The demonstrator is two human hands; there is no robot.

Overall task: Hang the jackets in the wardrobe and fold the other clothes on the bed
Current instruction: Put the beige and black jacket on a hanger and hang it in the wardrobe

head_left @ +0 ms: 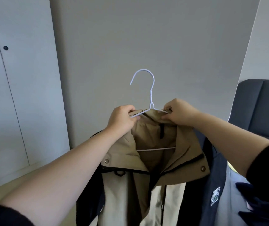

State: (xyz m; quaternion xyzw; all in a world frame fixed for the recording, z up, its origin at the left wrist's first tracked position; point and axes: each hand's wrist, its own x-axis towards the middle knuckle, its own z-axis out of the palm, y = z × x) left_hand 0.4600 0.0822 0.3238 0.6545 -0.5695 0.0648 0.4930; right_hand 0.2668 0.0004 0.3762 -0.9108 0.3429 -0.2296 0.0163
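Note:
A tan, cream and navy jacket (153, 160) hangs in front of me on a white wire hanger (151, 95), whose hook points up and curls left. My left hand (122, 119) grips the hanger's left arm together with the collar. My right hand (179, 112) pinches the hanger's right arm and the collar fabric. The hanger's bottom bar shows inside the open neck. The jacket's lower part runs out of view at the bottom.
White wardrobe doors (16, 95) with a small dark knob (5, 47) stand at the left. A grey wall is straight ahead. A dark grey padded headboard (261, 108) rises at the right, with dark blue clothes (253, 201) lying below it.

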